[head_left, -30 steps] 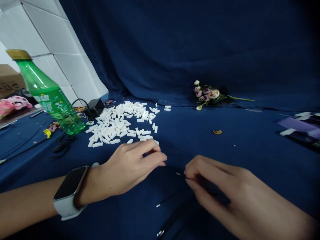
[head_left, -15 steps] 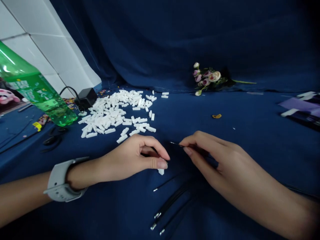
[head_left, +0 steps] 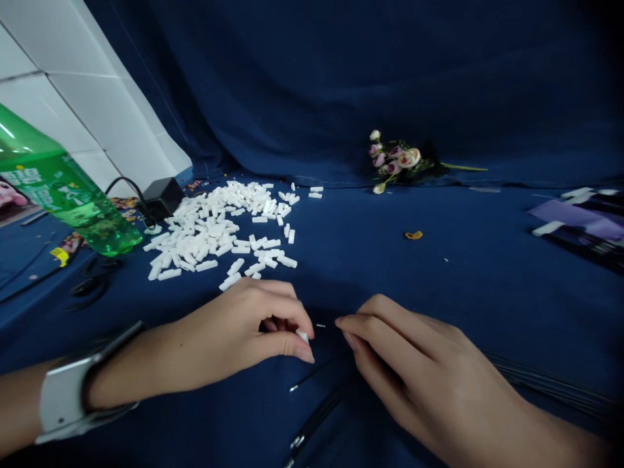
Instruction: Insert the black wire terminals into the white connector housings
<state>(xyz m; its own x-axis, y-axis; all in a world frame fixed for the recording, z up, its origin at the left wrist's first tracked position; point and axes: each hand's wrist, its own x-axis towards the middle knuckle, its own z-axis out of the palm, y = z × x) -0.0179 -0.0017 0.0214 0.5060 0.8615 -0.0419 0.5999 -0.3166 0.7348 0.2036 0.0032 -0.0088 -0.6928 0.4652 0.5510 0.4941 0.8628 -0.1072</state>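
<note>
Block (head_left: 303,336) (white, angular) near silvery tip (head_left: 320,325)

Blue cloth (head_left: 351,253) | white pieces (head_left: 207,229) | black wires (head_left: 319,415) | green bottle (head_left: 78,208) | flowers (head_left: 408,158)

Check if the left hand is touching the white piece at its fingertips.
Touching. The head view shows the white piece pinched between thumb and forefinger of the left hand, only part of it visible.
</note>
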